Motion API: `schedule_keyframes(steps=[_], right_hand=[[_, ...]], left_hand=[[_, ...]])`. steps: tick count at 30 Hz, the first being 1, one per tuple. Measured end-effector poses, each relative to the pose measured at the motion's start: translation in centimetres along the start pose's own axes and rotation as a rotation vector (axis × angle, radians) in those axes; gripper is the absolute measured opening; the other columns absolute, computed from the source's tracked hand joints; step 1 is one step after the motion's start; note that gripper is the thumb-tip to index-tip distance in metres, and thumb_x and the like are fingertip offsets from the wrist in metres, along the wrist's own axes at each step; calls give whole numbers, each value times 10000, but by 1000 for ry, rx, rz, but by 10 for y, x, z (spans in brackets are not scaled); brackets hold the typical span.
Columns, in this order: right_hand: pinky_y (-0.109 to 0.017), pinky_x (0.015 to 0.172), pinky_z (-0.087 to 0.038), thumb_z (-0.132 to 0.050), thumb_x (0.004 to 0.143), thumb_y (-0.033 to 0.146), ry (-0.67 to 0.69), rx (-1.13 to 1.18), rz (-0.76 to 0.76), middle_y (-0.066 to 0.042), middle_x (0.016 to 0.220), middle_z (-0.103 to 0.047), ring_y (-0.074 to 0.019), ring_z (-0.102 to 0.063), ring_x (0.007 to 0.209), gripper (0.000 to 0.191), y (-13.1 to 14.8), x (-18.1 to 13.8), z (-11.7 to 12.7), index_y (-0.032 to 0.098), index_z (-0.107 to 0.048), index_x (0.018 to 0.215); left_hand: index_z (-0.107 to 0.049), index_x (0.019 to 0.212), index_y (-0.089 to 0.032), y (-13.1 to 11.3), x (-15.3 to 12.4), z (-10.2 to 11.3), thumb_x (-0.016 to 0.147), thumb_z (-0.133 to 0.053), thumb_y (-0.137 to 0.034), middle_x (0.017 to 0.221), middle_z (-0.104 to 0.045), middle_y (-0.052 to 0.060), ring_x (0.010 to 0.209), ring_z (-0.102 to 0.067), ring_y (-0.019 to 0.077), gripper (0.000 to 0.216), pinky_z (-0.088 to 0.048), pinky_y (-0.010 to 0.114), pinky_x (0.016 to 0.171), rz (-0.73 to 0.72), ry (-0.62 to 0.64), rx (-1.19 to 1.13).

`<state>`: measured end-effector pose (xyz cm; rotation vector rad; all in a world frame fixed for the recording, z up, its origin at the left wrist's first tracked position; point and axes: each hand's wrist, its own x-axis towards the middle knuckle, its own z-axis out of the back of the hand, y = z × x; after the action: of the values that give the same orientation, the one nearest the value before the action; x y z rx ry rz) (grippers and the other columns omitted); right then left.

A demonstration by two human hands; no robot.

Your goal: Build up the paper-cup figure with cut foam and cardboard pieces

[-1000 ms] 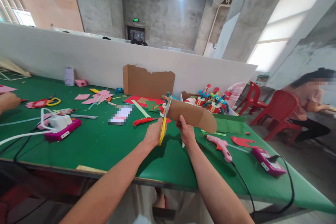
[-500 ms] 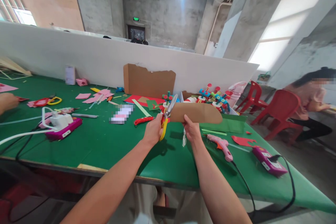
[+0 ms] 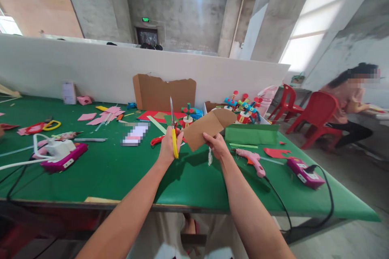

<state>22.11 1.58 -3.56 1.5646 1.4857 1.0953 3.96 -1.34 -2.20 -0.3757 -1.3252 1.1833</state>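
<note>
My left hand (image 3: pixel 168 148) is closed round the yellow handles of a pair of scissors (image 3: pixel 172 129), whose blades point straight up, clear of the card. My right hand (image 3: pixel 216 146) pinches the lower edge of a brown cardboard piece (image 3: pixel 206 128) with one rounded end, held tilted above the green table (image 3: pixel 127 170). The scissors stand just left of the cardboard without touching it.
A pink glue gun (image 3: pixel 249 160) with a black cord lies right of my hands, a pink power strip (image 3: pixel 302 172) beyond it. Another strip with a white plug (image 3: pixel 60 154) sits left. Paper scraps, red cutter (image 3: pixel 158 140), craft figures (image 3: pixel 240 107), a cardboard box (image 3: pixel 165 93). A person sits on red chairs at right.
The scissors came off the cardboard and swung upright. My right hand turned the cardboard from lying sideways to tilted up. The view shifted slightly right.
</note>
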Motion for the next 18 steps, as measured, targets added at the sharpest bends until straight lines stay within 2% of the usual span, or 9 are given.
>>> schedule_keyframes(steps=[4, 8, 11, 15, 18], right_hand=[[-302, 725, -517, -860, 475, 330, 55, -68, -31, -36, 838, -741, -193, -666, 791, 421, 0, -2, -3, 184, -694, 834], [-249, 660, -498, -836, 512, 410, -36, 24, 95, 5, 771, -728, -143, -636, 698, 369, 0, 1, -6, 194, -689, 772], [-210, 592, -476, -828, 519, 453, -59, 93, 118, 36, 695, -704, -111, -604, 625, 358, 3, 1, -6, 199, -666, 715], [-208, 557, -464, -822, 538, 459, 48, 21, 42, 28, 654, -690, -116, -596, 584, 361, 7, -5, -5, 187, -666, 717], [-222, 582, -475, -833, 525, 443, 137, -55, -6, 16, 664, -694, -135, -611, 616, 358, 8, -8, -7, 180, -680, 713]], left_hand=[[-424, 807, -205, 0, 1, -1, 761, -557, -321, 693, -579, -26, 604, -612, 126, 182, -505, 256, 600, 27, 22, -55], [-433, 825, -200, 3, -1, -6, 732, -575, -304, 644, -539, -59, 505, -556, 97, 199, -499, 247, 540, 92, 128, -179], [-446, 835, -197, 6, -5, -9, 726, -601, -307, 699, -569, -38, 582, -590, 109, 220, -523, 265, 602, 64, 231, -227], [-430, 848, -201, 9, -6, -10, 712, -634, -291, 789, -606, -17, 768, -624, 134, 261, -520, 285, 744, 18, 250, -215], [-395, 840, -208, 10, -4, -9, 697, -647, -297, 703, -558, -59, 619, -588, 102, 304, -511, 250, 630, 78, 236, -261]])
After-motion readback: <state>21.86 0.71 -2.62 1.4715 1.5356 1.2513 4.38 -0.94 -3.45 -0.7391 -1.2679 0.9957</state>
